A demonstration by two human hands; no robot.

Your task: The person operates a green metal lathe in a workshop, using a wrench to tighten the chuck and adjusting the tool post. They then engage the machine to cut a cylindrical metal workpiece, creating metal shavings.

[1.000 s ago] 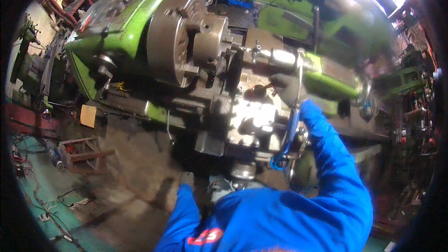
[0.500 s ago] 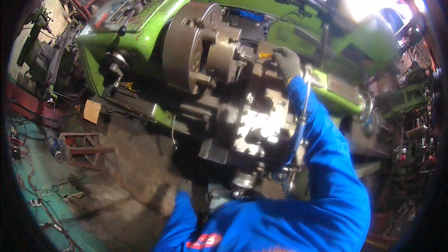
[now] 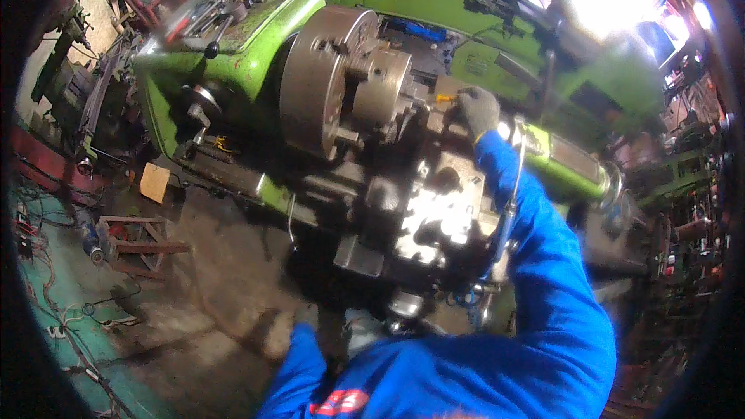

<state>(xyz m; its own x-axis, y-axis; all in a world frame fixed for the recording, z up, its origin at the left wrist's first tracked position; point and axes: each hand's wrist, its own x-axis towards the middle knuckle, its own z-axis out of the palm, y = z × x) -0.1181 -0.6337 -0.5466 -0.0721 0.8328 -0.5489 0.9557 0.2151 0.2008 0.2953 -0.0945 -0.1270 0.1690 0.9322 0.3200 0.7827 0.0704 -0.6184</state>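
My right hand, in a grey glove, reaches across the lathe and is closed round a small yellow-handled tool. That tool points left, toward a metal cylinder held in the large lathe chuck. Its tip is too small to make out against the metal parts there. Below my right forearm lies the lathe carriage, bright with glare. My left hand hangs low, near the bottom of the view, in front of the machine. It is dim and blurred, and its fingers cannot be made out.
The green headstock carries tools on top and a lever with a black knob. A long metal lever rises beside my right sleeve. The tailstock stands to the right. A rusty metal frame and cables are on the floor at left.
The whole view has shifted slightly, so the machine sits a little farther right. The chuck's jaws appear at a different angle. My right hand keeps the yellow-handled tool at nearly the same place.
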